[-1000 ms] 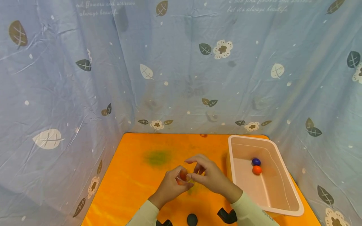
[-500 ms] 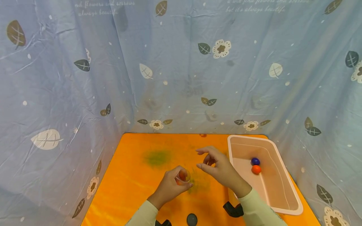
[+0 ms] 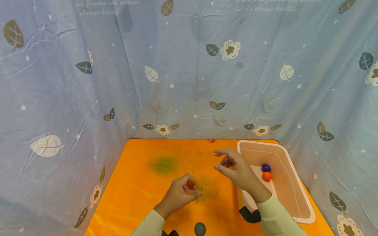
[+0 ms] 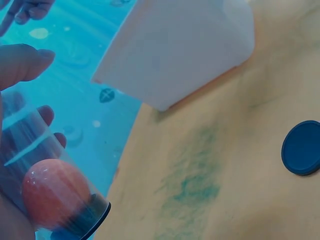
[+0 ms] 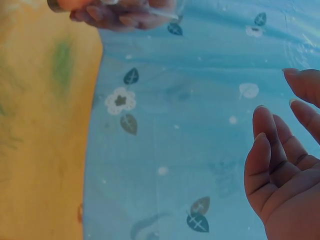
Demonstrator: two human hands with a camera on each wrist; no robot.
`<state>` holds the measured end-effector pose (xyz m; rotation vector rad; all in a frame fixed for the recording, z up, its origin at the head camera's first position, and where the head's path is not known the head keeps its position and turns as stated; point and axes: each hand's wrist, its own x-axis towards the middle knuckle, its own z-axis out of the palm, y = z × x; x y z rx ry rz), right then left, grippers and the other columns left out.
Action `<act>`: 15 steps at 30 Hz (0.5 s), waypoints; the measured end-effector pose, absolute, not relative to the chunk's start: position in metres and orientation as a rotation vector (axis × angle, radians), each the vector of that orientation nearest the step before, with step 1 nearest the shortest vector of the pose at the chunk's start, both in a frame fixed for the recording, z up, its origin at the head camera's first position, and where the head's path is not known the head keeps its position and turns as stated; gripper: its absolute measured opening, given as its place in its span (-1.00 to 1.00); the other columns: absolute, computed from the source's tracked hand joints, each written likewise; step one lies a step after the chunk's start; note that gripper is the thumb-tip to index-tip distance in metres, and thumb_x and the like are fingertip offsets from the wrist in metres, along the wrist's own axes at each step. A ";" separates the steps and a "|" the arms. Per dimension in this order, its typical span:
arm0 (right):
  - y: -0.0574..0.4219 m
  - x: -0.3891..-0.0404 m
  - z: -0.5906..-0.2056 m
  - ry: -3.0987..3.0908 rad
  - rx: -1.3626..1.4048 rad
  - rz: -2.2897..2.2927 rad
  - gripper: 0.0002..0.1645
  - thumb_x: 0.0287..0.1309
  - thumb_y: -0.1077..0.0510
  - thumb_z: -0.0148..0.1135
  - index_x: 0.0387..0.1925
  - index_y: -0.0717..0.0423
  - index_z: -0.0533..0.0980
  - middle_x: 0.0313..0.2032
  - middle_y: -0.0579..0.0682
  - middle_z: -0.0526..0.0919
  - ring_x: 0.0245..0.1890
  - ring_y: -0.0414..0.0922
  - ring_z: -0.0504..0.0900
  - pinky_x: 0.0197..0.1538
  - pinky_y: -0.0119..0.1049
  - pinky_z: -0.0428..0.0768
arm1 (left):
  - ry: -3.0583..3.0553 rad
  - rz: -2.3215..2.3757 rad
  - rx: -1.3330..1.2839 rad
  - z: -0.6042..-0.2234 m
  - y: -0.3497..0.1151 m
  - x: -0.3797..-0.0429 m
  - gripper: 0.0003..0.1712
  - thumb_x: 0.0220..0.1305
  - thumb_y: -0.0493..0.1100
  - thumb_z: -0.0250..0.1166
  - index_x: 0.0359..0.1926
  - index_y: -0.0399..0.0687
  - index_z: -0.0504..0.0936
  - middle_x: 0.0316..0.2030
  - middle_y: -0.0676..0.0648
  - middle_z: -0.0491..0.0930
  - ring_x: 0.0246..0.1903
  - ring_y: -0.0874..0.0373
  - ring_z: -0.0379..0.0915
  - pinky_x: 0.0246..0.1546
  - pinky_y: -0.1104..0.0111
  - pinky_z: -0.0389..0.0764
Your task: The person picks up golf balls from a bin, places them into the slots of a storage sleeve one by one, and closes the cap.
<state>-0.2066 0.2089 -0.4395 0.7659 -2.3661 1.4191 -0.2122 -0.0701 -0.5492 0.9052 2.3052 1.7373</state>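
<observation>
My left hand [image 3: 175,198] grips a clear plastic tube [image 3: 193,189] over the middle of the orange table [image 3: 141,196]. In the left wrist view, a reddish-orange ball [image 4: 55,192] sits inside the tube, near its dark-capped lower end [image 4: 82,220]. The tube's other end has no cap, as the head view shows. My right hand [image 3: 240,172] holds nothing; its fingers are loosely bent beside the left wall of a pale pink bin [image 3: 301,183]. A dark round lid [image 3: 200,229] lies on the table near the front.
Inside the bin, a blue ball [image 3: 266,167] and an orange ball [image 3: 267,176] lie side by side. A blue patterned curtain [image 3: 183,95] encloses the table at the back and both sides. A green stain [image 3: 163,165] marks the tabletop.
My right hand has drawn away from the tube's mouth, moving right toward the bin. The left hand keeps holding the tube in nearly the same place.
</observation>
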 end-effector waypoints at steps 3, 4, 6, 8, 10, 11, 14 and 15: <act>0.216 -0.209 -0.439 -2.364 0.742 1.417 -0.46 0.36 0.37 0.50 0.29 0.04 0.60 0.09 -0.03 0.63 -0.26 -0.11 0.65 -0.18 -0.25 0.67 | 2.317 1.730 0.901 -0.549 -0.070 -0.212 -0.70 0.41 -0.05 0.59 -0.03 0.14 0.61 -0.15 -0.01 0.69 -0.19 0.13 0.70 -0.17 0.21 0.74; 0.219 -0.210 -0.439 -2.365 0.731 1.415 -0.47 0.36 0.37 0.50 0.29 0.03 0.60 0.09 -0.03 0.62 -0.25 -0.11 0.65 -0.18 -0.25 0.67 | 2.316 1.730 0.897 -0.549 -0.070 -0.213 -0.70 0.41 -0.04 0.59 -0.03 0.15 0.61 -0.14 -0.03 0.70 -0.19 0.13 0.70 -0.17 0.21 0.74; 0.224 -0.212 -0.439 -2.369 0.704 1.415 -0.46 0.37 0.36 0.49 0.30 0.03 0.60 0.10 -0.03 0.62 -0.25 -0.10 0.66 -0.17 -0.26 0.67 | 2.312 1.724 0.887 -0.548 -0.071 -0.212 -0.70 0.40 -0.03 0.59 -0.03 0.16 0.61 -0.14 -0.05 0.70 -0.19 0.12 0.69 -0.17 0.21 0.74; 0.229 -0.213 -0.439 -2.374 0.670 1.419 -0.46 0.37 0.35 0.50 0.31 0.03 0.60 0.10 -0.01 0.62 -0.25 -0.10 0.66 -0.17 -0.26 0.68 | 2.311 1.718 0.880 -0.547 -0.071 -0.212 -0.69 0.40 -0.01 0.59 -0.03 0.17 0.61 -0.14 -0.04 0.69 -0.18 0.12 0.70 -0.17 0.21 0.74; 0.234 -0.215 -0.440 -2.386 0.630 1.421 -0.46 0.39 0.33 0.49 0.32 0.02 0.60 0.10 0.00 0.62 -0.25 -0.10 0.67 -0.15 -0.27 0.67 | 2.314 1.713 0.882 -0.547 -0.070 -0.212 -0.69 0.40 -0.01 0.59 -0.03 0.15 0.61 -0.15 -0.01 0.68 -0.18 0.12 0.70 -0.16 0.21 0.75; 0.237 -0.215 -0.440 -2.389 0.611 1.425 -0.47 0.40 0.32 0.49 0.33 0.03 0.60 0.10 0.01 0.63 -0.24 -0.09 0.67 -0.15 -0.27 0.67 | 2.317 1.710 0.883 -0.547 -0.070 -0.212 -0.69 0.40 -0.01 0.59 -0.03 0.14 0.61 -0.16 0.01 0.68 -0.19 0.12 0.70 -0.17 0.21 0.75; 0.245 -0.217 -0.442 -2.408 0.553 1.421 -0.47 0.42 0.29 0.49 0.34 0.04 0.59 0.11 0.03 0.63 -0.24 -0.08 0.66 -0.15 -0.29 0.66 | 2.323 1.713 0.883 -0.547 -0.070 -0.212 -0.70 0.41 -0.02 0.58 -0.05 0.12 0.61 -0.19 0.05 0.66 -0.20 0.13 0.70 -0.17 0.21 0.75; 0.247 -0.218 -0.443 -2.415 0.532 1.419 -0.47 0.42 0.29 0.48 0.35 0.04 0.59 0.11 0.03 0.63 -0.23 -0.08 0.66 -0.15 -0.29 0.65 | 2.324 1.715 0.881 -0.547 -0.070 -0.213 -0.71 0.41 -0.02 0.58 -0.05 0.12 0.61 -0.19 0.05 0.66 -0.21 0.13 0.70 -0.17 0.21 0.74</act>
